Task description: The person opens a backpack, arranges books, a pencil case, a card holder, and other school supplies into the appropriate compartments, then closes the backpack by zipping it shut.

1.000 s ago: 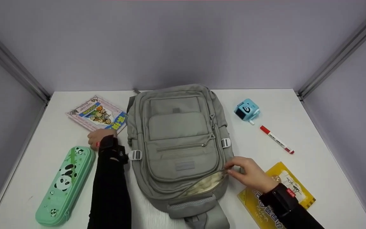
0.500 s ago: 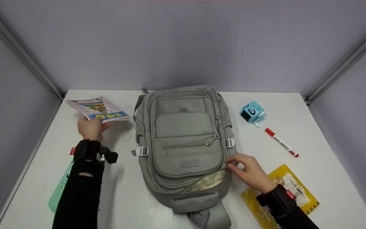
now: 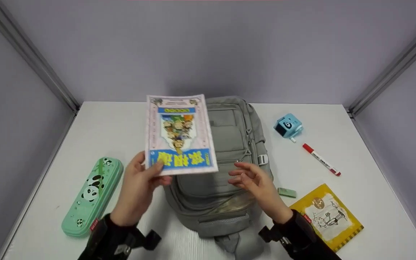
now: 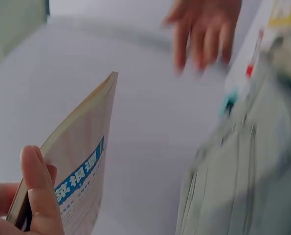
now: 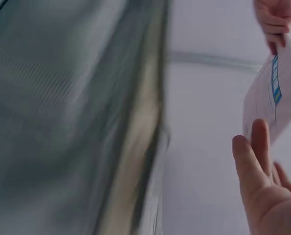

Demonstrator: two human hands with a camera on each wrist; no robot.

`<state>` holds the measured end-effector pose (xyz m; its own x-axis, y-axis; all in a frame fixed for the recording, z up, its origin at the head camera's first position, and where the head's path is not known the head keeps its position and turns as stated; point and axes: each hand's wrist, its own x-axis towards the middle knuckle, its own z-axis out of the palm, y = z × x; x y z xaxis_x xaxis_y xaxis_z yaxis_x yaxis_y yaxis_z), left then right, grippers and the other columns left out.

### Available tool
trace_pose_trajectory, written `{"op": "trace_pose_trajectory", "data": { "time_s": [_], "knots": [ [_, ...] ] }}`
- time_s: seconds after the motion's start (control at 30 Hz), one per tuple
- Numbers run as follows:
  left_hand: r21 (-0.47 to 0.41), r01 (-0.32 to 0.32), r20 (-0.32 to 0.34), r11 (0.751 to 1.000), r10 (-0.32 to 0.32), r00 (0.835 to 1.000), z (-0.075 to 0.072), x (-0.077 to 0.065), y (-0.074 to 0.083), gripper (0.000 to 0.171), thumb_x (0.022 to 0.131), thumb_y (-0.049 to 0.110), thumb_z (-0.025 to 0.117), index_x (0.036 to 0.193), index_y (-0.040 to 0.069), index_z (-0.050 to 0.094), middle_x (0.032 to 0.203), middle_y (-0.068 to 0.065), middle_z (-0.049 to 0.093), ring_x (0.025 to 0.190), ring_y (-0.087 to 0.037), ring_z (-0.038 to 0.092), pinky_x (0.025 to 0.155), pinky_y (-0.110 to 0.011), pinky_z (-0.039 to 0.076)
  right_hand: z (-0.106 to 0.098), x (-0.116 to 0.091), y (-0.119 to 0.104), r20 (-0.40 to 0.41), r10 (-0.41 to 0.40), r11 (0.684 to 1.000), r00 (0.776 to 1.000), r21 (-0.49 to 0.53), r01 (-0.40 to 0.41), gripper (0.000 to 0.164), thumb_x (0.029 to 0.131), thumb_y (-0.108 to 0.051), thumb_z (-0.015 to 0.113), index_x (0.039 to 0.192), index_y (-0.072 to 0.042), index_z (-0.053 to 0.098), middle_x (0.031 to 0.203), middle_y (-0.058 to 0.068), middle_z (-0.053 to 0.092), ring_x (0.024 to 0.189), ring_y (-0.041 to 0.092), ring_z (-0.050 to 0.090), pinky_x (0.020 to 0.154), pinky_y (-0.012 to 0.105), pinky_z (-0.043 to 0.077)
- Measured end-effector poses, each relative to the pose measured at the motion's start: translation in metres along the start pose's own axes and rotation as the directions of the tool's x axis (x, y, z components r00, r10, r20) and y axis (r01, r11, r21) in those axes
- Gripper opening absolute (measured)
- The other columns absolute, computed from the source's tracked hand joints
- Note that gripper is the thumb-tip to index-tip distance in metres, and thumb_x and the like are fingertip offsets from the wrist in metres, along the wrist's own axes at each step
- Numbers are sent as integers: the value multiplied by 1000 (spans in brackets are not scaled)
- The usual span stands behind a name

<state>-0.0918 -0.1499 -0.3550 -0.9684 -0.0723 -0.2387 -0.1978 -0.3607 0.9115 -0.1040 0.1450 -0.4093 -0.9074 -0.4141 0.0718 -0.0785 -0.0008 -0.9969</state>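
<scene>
My left hand point(image 3: 137, 187) pinches a thin pink-bordered book point(image 3: 154, 133) by its lower left corner, thumb on the cover. The book is raised over the left part of a grey backpack point(image 3: 226, 137) that lies on the white table. In the left wrist view the book's page edges point(image 4: 77, 110) show beside the thumb. My right hand point(image 3: 260, 189) hovers above the backpack's lower right side, fingers loosely bent and holding nothing. Below it the backpack's unzipped opening point(image 3: 233, 204) shows a pale lining, partly hidden by that hand.
A green panda pencil case point(image 3: 92, 196) lies at the left. On the right are a blue panda pencil sharpener point(image 3: 288, 125), a red-capped marker point(image 3: 321, 159), a small green block point(image 3: 287, 192) and a yellow book point(image 3: 332, 216). Grey panels wall the table's back and sides.
My left hand has picked the pink book up from the table's left and brought it rightward over the backpack. My right hand has let go of the opening's edge and moved slightly left.
</scene>
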Motion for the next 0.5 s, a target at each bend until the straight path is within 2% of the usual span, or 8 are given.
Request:
{"op": "trace_pose_trajectory", "data": {
  "time_s": [0.07, 0.17, 0.27, 0.33, 0.5],
  "knots": [
    [-3, 35, 57, 999, -35, 998, 14, -15, -11, 35, 99, -1, 51, 132, -5, 41, 84, -2, 73, 54, -7, 63, 57, -21, 56, 9, -1, -10, 5, 72, 984, 997, 163, -72, 61, 107, -27, 42, 146, 17, 26, 118, 6, 67, 103, 6, 69, 91, 22, 56],
    [20, 88, 138, 996, -90, 986, 27, -30, -26, 42, 99, 1, 52, 137, -6, 35, 91, -3, 73, 57, -6, 65, 58, -21, 56, 19, -6, -20, 0, 168, 939, 986, 303, -160, 64, 107, -29, 42, 148, 15, 20, 113, -3, 69, 99, 8, 71, 85, 24, 59],
    [35, 123, 206, 992, -128, 970, 33, -38, -41, 46, 99, 2, 52, 138, -7, 31, 96, -4, 72, 60, -7, 66, 60, -21, 57, 24, -10, -23, -42, 248, 916, 968, 336, -220, 57, 105, -18, 44, 148, 13, 22, 113, 2, 71, 95, 11, 74, 82, 28, 60],
    [47, 134, 228, 990, -141, 963, 35, -40, -48, 45, 99, 2, 53, 137, -7, 31, 97, -4, 71, 60, -7, 66, 61, -22, 57, 24, -12, -22, -65, 279, 908, 958, 341, -242, 55, 104, -12, 46, 148, 12, 23, 117, 8, 70, 95, 14, 74, 83, 30, 60],
    [108, 150, 242, 983, -172, 955, 34, -39, -60, 45, 98, 3, 55, 134, -10, 32, 96, -7, 72, 61, -8, 68, 62, -24, 58, 21, -15, -15, -95, 278, 923, 956, 300, -239, 55, 102, -5, 47, 147, 14, 23, 124, 18, 67, 97, 15, 74, 84, 31, 60]
  ]
}}
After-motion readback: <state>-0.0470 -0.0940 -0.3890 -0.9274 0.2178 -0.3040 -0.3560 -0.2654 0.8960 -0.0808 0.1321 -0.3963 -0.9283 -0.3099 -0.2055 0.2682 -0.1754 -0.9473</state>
